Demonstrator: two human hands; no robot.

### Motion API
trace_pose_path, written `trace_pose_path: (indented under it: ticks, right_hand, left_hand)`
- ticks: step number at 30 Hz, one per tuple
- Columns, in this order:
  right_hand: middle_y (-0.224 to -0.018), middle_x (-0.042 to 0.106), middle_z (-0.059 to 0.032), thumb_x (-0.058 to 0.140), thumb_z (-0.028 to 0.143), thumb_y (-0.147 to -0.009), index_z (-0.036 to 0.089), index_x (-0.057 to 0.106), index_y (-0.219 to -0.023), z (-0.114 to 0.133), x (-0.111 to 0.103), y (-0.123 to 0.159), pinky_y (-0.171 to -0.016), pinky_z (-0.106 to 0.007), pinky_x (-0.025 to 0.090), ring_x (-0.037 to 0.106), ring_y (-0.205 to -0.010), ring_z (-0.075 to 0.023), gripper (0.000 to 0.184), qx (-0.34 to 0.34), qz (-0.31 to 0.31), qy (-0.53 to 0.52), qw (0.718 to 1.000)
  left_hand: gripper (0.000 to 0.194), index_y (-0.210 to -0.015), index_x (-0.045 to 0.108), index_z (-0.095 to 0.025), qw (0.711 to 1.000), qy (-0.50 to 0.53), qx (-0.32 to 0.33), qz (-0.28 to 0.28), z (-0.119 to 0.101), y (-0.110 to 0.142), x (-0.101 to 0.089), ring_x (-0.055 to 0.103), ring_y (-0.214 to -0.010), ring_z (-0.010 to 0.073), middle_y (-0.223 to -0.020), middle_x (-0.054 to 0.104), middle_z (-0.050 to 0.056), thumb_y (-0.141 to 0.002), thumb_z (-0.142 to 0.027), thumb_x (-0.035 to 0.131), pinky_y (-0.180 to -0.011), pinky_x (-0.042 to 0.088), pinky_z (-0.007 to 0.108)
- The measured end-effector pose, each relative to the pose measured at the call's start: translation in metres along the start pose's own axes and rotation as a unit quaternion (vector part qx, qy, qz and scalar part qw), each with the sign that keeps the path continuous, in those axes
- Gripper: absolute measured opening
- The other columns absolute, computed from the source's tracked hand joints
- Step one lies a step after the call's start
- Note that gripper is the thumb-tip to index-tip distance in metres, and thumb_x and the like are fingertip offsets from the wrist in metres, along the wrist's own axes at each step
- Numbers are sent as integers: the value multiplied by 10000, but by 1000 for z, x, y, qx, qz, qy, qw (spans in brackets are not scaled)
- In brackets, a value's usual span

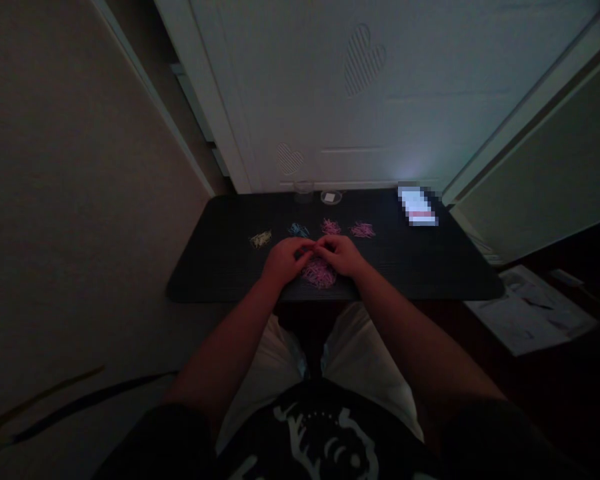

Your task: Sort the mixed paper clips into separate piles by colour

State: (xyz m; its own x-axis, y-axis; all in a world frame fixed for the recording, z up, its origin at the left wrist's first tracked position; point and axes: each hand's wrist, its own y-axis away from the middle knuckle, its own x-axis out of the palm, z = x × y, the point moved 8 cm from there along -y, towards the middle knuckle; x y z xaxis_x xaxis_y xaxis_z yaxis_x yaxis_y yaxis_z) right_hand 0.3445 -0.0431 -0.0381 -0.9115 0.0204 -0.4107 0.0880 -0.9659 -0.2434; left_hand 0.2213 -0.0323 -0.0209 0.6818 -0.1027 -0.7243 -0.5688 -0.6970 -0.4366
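Observation:
My left hand [286,259] and my right hand [341,255] meet above the near middle of a dark table, fingertips together in a pinch. Whatever lies between the fingertips is too small and dim to make out. Just below them is a large mixed pile of thin pink and purple pieces [320,275], partly hidden by my fingers. Beyond my hands are smaller heaps of similar thin pieces: a yellowish heap [261,239], a blue heap [299,230], a pink heap [331,227] and a pinkish-purple heap [363,230].
At the back of the dark table [410,267] stand a clear round container [304,192] and a round clear lid [331,197] with a white square on it. A lit, blurred screen [417,205] is at the back right. A white door panel [300,87] rises behind.

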Motion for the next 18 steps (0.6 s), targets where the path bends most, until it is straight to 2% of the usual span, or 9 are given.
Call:
trace_pose_path:
  ticks: [5,10,18]
  right_hand:
    - [-606,570,4,583,292,-741,152,619,-723,-1,-3,0,-509,-223,365,477,-540,-99,146,-2,-23,-14,1000]
    - [-631,549,15,635,290,-697,166,593,-802,-5,-1,0,-522,-231,395,483,-549,-100,167,-15,-25,-65,997]
    - [-601,542,22,661,311,-685,170,599,-760,0,-1,1,-500,-221,382,476,-533,-94,172,-13,-15,-50,999]
  left_hand:
    - [173,-940,674,-194,1000,1,2,-22,1,0,-3,618,-844,163,-906,698,38,-834,-288,574,-812,474,311]
    - [170,-909,680,-195,1000,-9,-6,-18,3,0,-3,619,-824,167,-868,701,38,-833,-305,576,-786,474,311]
    - [137,-860,680,-187,999,-29,-7,-14,3,0,-3,603,-771,157,-800,684,28,-808,-276,589,-756,462,299]
